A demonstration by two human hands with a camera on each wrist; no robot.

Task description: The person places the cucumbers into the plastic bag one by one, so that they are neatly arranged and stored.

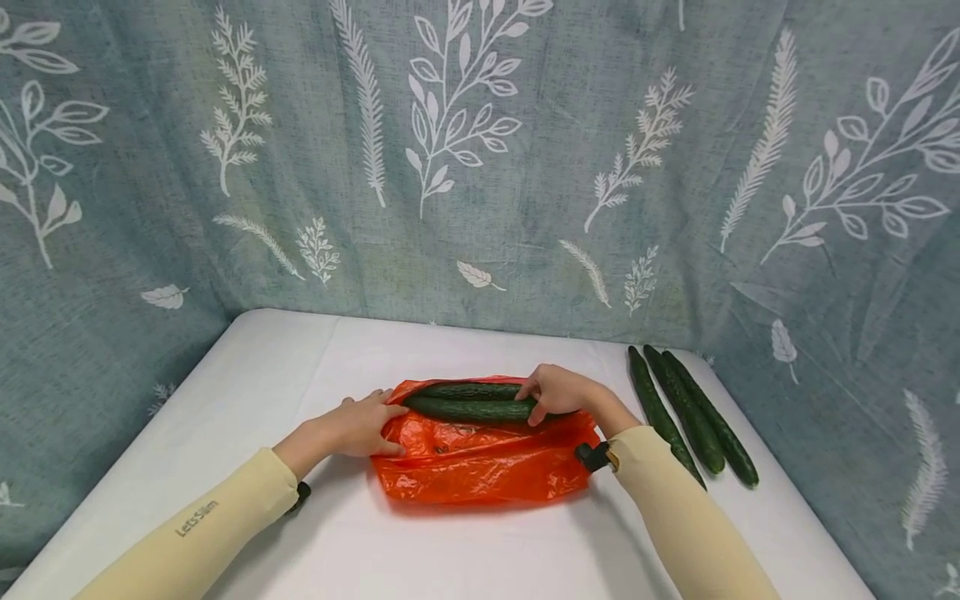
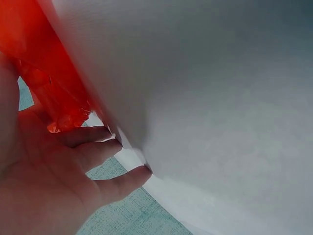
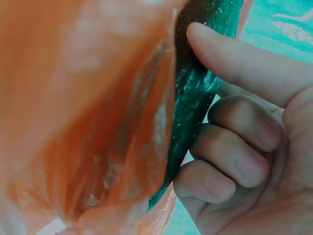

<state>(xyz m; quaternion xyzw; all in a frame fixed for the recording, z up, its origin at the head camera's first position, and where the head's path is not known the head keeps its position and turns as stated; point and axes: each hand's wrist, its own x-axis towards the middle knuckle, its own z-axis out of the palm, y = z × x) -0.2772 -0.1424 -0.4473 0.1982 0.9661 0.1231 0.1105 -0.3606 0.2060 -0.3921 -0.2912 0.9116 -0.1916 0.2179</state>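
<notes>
An orange-red plastic bag (image 1: 480, 475) lies on the white table, its mouth gaping upward. Inside the mouth are two long dark green cucumbers, a rear one (image 1: 468, 390) and a front one (image 1: 468, 408). My right hand (image 1: 558, 390) grips the front cucumber near its right end; in the right wrist view the thumb lies along the cucumber (image 3: 195, 93) and the other fingers curl beside it. At the bag's left end is my left hand (image 1: 358, 425), fingers spread, thumb against the plastic. The left wrist view shows its fingers (image 2: 124, 183) fairly straight, tips at the table.
Three more cucumbers (image 1: 686, 408) lie side by side along the table's right part, beyond my right forearm. A blue-green curtain (image 1: 480, 242) with white leaf prints hangs behind and at both sides of the white table (image 1: 300, 533).
</notes>
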